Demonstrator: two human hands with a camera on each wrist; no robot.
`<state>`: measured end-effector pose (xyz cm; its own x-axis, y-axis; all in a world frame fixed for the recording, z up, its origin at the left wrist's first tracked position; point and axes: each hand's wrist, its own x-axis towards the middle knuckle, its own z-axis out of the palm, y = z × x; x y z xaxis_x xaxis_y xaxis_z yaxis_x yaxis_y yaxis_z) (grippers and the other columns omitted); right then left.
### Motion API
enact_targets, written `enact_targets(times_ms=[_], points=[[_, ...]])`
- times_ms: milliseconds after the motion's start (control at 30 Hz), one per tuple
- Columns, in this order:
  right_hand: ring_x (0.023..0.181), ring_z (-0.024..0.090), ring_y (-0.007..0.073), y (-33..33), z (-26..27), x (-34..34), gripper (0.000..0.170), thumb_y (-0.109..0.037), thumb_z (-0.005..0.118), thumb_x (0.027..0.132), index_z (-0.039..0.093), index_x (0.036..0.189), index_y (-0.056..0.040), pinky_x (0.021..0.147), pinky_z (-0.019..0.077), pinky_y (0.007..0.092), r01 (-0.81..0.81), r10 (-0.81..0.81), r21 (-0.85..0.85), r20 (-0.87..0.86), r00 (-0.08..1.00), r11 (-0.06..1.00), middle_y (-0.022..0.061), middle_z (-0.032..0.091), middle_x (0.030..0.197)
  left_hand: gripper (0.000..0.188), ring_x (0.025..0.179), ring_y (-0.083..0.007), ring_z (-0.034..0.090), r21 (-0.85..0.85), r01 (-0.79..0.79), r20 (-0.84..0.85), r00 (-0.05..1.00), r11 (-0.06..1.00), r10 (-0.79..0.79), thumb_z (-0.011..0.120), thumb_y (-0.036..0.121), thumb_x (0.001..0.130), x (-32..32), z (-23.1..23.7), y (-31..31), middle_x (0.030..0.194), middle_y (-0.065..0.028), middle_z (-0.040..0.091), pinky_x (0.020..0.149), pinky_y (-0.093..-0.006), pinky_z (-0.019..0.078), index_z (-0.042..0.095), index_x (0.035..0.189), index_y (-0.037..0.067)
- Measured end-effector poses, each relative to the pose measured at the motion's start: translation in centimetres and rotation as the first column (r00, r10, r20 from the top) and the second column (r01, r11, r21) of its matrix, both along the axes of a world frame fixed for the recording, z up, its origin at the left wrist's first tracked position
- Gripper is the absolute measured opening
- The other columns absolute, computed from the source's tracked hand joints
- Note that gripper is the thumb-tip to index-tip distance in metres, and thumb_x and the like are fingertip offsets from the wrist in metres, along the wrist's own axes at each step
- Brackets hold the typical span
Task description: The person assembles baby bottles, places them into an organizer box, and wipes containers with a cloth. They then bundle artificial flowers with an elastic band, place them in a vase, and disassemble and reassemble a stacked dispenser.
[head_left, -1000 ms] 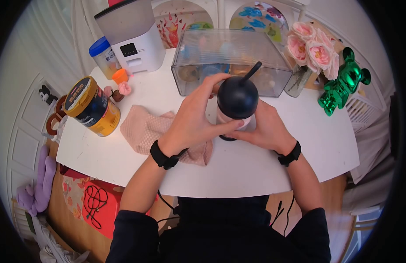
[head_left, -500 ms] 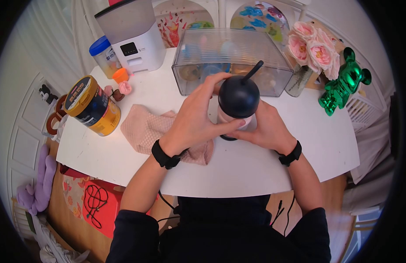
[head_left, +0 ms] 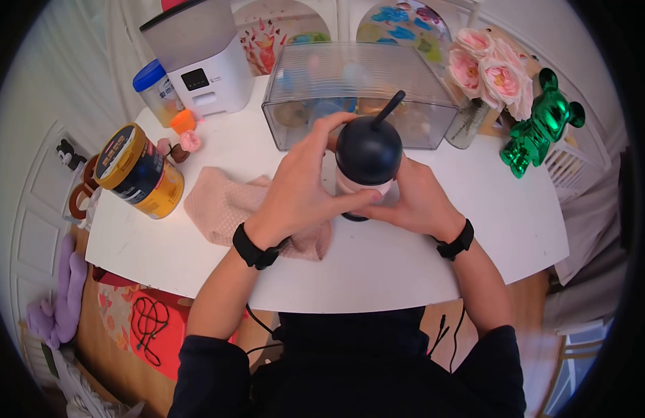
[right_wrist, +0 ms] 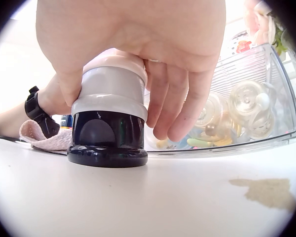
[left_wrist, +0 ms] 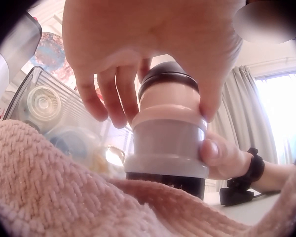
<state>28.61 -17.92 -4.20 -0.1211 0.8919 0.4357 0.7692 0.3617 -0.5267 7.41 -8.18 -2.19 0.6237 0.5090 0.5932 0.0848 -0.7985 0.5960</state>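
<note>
A stacked tiered container stands upright on the white table, topped by a black domed lid (head_left: 367,150) with a thin black stick-like handle. Below the lid come a pink tier (left_wrist: 167,98), a grey tier (left_wrist: 165,140) and a glossy black base (right_wrist: 108,133), whose bottom rests on the tabletop. My left hand (head_left: 294,184) holds the upper part from the left, thumb along the near side of the pink tier. From the right, my right hand (head_left: 423,198) grips lower, its thumb on the grey tier. A pink textured cloth (head_left: 221,205) lies beneath my left wrist.
Behind the container sits a clear ribbed box (head_left: 361,76) of bottles. To the left are a yellow-and-black tub (head_left: 144,174), a white dispenser (head_left: 211,80) and a blue-lidded jar (head_left: 155,87). Pink flowers (head_left: 489,73) and a shiny green bear figure (head_left: 542,125) stand right.
The head view has shifted slightly, so the scene sits a little further left. Both hands keep their hold, and the container stays in place.
</note>
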Motion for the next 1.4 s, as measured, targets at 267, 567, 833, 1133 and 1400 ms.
enact_targets(times_ms=[267,567,833,1133,1400], points=[[0.101,0.074,0.0479,0.13,-0.23,0.19,0.097,-0.045,0.094,0.08,0.042,0.152,-0.005,0.084,0.0605,0.0493,-0.033,0.033,0.032,0.0,0.999,0.999,0.0257,0.075,0.114,0.099,0.102,-0.0264,0.073,-0.038,-0.003,-0.012,1.0,0.999,0.002,0.099,0.031,0.072,-0.04,0.07,-0.09,0.109,-0.0122,0.077,0.096,-0.0385,0.0521,0.046,0.153,0.011],[0.098,0.074,0.0479,0.23,-0.19,0.18,0.097,-0.046,0.092,0.08,0.041,0.151,-0.0048,0.082,0.0604,0.0493,-0.029,0.029,0.011,-0.021,0.999,1.0,0.0258,0.075,0.11,0.098,0.104,-0.0261,0.071,-0.03,-0.007,-0.03,1.0,1.0,0.006,0.098,0.028,0.073,-0.04,0.13,-0.08,0.111,-0.0128,0.076,0.098,-0.0387,0.052,0.044,0.152,0.009],[0.094,0.074,0.0471,0.2,-0.12,0.16,0.098,-0.048,0.092,0.08,0.041,0.151,-0.0023,0.08,0.0603,0.049,-0.017,0.017,0.017,-0.004,1.0,1.0,0.0259,0.075,0.103,0.099,0.107,-0.0269,0.071,-0.068,0.006,-0.035,0.999,0.998,-0.008,0.098,0.027,0.073,0.01,0.47,-0.41,0.116,-0.0156,0.076,0.101,-0.0395,0.0515,0.043,0.152,0.007],[0.089,0.075,0.0464,0.21,-0.15,0.17,0.101,-0.051,0.091,0.08,0.04,0.15,0.0014,0.078,0.0602,0.0491,0.004,-0.004,0.008,0.018,1.0,1.0,0.0266,0.074,0.095,0.101,0.114,-0.0282,0.072,-0.045,0.013,-0.041,0.999,0.999,-0.014,0.1,0.029,0.074,-0.06,0.11,0.04,0.123,-0.0176,0.075,0.106,-0.0411,0.0504,0.041,0.153,0.006],[0.088,0.075,0.0467,0.29,-0.35,0.18,0.103,-0.052,0.091,0.08,0.039,0.151,0.0017,0.078,0.0602,0.0495,0.016,-0.016,0.009,0.039,0.999,1.0,0.0272,0.074,0.094,0.102,0.116,-0.0289,0.071,-0.045,0.024,-0.038,0.999,0.999,-0.026,0.1,0.031,0.074,-0.14,-0.06,0.18,0.125,-0.0178,0.075,0.107,-0.0417,0.0501,0.04,0.153,0.006]])
